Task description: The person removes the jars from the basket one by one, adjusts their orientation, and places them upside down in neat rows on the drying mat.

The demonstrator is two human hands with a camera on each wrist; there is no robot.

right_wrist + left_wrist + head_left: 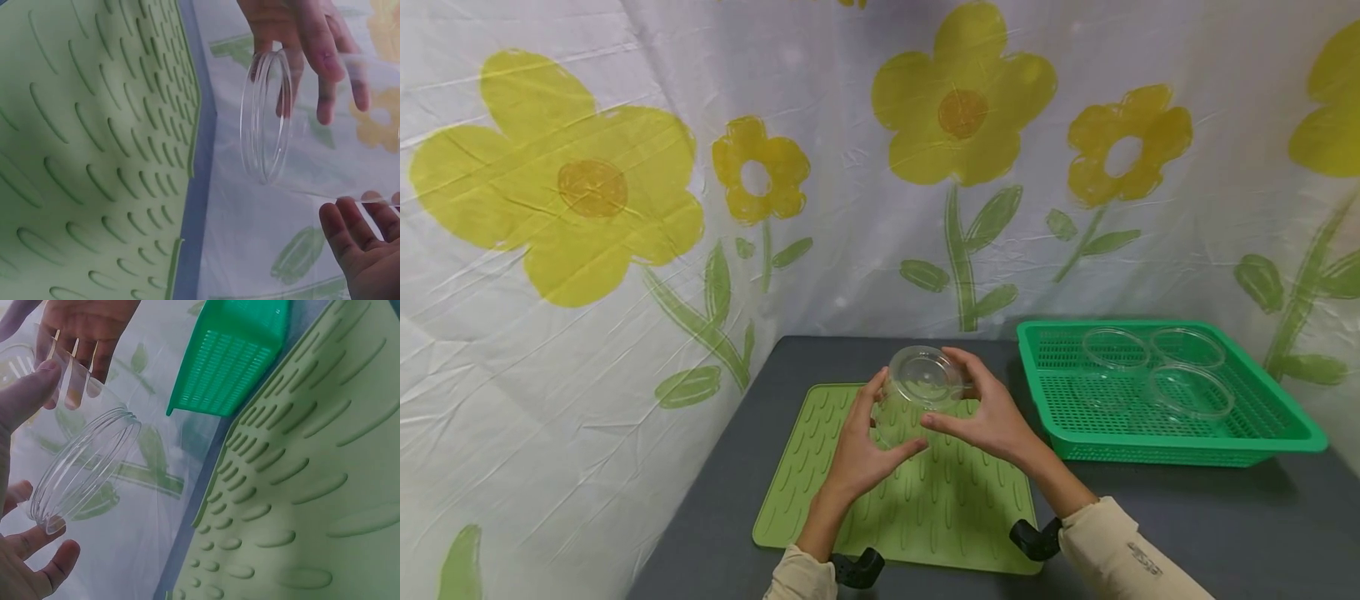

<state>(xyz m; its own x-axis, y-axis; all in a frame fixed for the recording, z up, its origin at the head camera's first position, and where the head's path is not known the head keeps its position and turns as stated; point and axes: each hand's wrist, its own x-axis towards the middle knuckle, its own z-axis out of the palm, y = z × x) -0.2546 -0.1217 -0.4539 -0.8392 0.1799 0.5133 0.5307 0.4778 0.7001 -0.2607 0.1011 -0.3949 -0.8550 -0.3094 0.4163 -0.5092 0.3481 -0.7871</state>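
Note:
Both hands hold a clear, see-through jar (925, 375) above the green ridged mat. Its round base faces up toward the head view, while its threaded mouth (87, 469) points down at the mat. The left hand (863, 454) grips the jar's left side, fingers behind and thumb in front. On the other side, the right hand (992, 417) has its thumb near the base edge and its fingers around the far side. No lid shows on the threaded mouth (269, 119) in the right wrist view.
A green slotted basket (1180, 442) stands on the right, with several clear round-rimmed containers (1191, 392) inside. Under the hands lies the green mat (925, 525) on a dark grey table (722, 492). A flower-printed white curtain (835, 275) hangs behind.

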